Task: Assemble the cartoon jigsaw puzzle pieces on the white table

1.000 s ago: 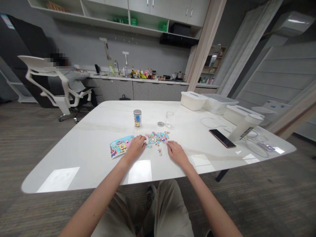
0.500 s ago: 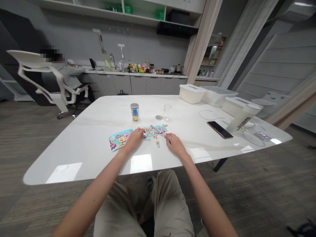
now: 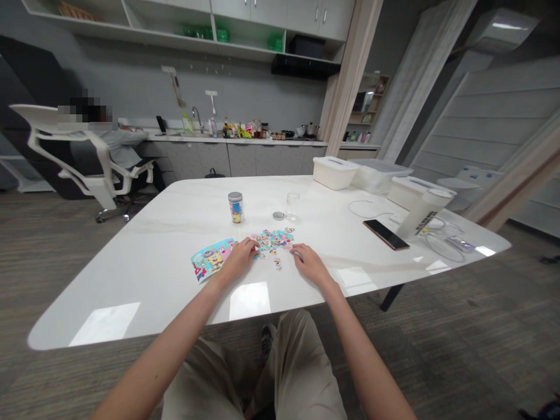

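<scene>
Puzzle pieces (image 3: 273, 239) are spread in a loose, many-coloured heap on the white table (image 3: 175, 204), between the two hands and slightly beyond them. A small clump (image 3: 277, 264) is seen on the near side of the heap, apart from most of the others. The heap's left edge is met by the curled fingers of the left hand (image 3: 238, 259), and its right edge is flanked by the right hand (image 3: 310, 263), with the fingers bent inward. The fingers of each hand are drawn near one another, but the pieces are so small and blurred that it cannot be made out whether any is pinched in either hand, or whether any in the heap are joined.

To the left, a printed picture sheet (image 3: 212, 258) is laid out face up, its right end partly covered by the left hand. Beyond the heap, a printed jar (image 3: 235, 209) is stood upright with its lid on, while a clear jar (image 3: 293, 207) is placed with a loose lid (image 3: 278, 216) just beside it.

An early stage is suggested: the pieces are out and the sheet is in place, but no finished picture is seen, and most of the sorting appears to be left.
</scene>
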